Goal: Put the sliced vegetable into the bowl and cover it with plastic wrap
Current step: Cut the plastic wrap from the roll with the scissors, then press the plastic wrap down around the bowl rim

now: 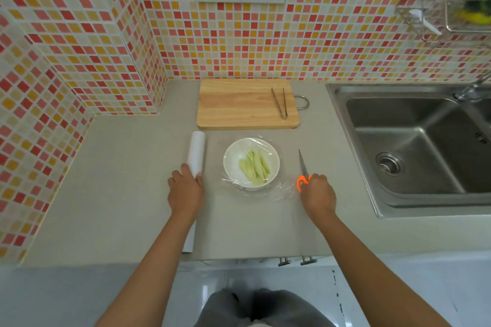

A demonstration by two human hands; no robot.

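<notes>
A white bowl point(231, 167) stands on the grey counter and holds pale green vegetable slices point(254, 167). Clear plastic wrap point(281, 190) lies over the bowl and spreads onto the counter around it. To the bowl's left lies the white roll of plastic wrap point(197, 150); my left hand point(185, 188) rests on its near end. On the bowl's right, my right hand point(317, 194) grips the orange handles of the scissors point(303, 164), whose blades lie on the counter and point away from me.
A wooden cutting board point(239, 106) with metal tongs point(281, 102) lies behind the bowl by the tiled wall. A steel sink point(414, 146) takes up the right side. A wire rack point(449, 0) hangs at the upper right. The counter's front edge is close to me.
</notes>
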